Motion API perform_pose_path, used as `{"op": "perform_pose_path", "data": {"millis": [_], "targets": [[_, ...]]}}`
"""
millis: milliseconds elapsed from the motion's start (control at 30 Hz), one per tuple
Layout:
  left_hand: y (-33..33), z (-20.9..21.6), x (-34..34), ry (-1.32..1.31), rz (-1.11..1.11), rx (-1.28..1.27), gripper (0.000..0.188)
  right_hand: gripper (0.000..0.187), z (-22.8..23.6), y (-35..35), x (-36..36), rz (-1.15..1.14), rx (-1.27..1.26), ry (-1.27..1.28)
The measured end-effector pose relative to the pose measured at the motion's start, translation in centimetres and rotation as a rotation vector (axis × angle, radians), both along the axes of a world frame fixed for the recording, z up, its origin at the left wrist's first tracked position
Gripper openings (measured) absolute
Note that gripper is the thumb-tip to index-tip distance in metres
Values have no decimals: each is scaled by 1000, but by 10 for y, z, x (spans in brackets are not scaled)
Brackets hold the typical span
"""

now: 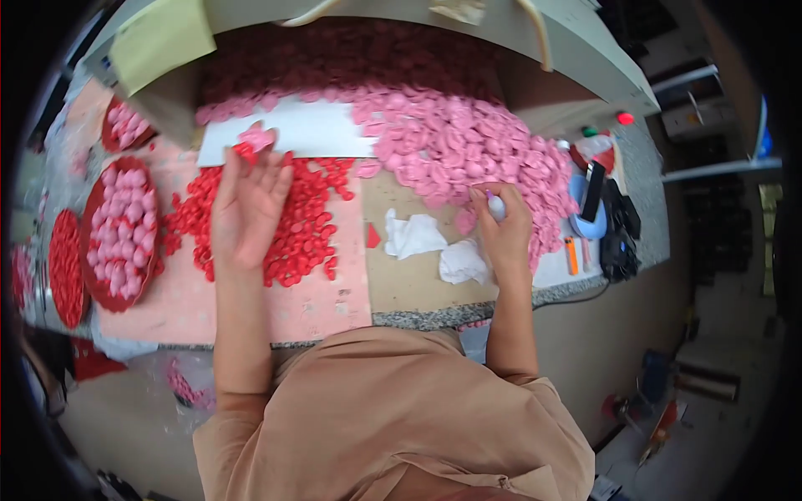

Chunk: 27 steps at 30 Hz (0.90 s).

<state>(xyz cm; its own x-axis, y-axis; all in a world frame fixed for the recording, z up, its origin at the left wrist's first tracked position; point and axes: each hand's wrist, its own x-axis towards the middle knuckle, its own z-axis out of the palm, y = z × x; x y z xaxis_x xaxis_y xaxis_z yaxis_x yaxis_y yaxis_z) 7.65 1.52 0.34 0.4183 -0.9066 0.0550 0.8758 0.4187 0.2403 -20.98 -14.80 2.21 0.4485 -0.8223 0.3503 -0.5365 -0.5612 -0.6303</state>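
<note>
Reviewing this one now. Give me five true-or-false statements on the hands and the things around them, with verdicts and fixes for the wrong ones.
1. The left hand holds a pink piece at its fingertips. True.
2. The right hand holds a pair of scissors. False: it holds a small pale purple object.
3. The red pile lies to the right of the right hand. False: it shows on both sides of the left hand.
4. Two white wads lie between the hands. True.
5. The yellow sheet is at the picture's upper right. False: it is at the upper left.
</note>
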Motion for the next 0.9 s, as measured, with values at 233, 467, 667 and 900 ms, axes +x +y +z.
{"op": "perform_pose_path", "data": {"millis": [233,467,667,900], "targets": [[4,5,-2,-59,-56,-8,48,11,9,11,-112,-308,16,59],[-4,3,-7,-80,-67,56,49,29,-7,62,-121,-50,117,147],[-4,2,-11,-115,-62,53,44,33,-39,27,-81,39,-65,154],[-9,2,-37,-115,-132,138,37,21,-19,21,-21,129,390,-333]]}}
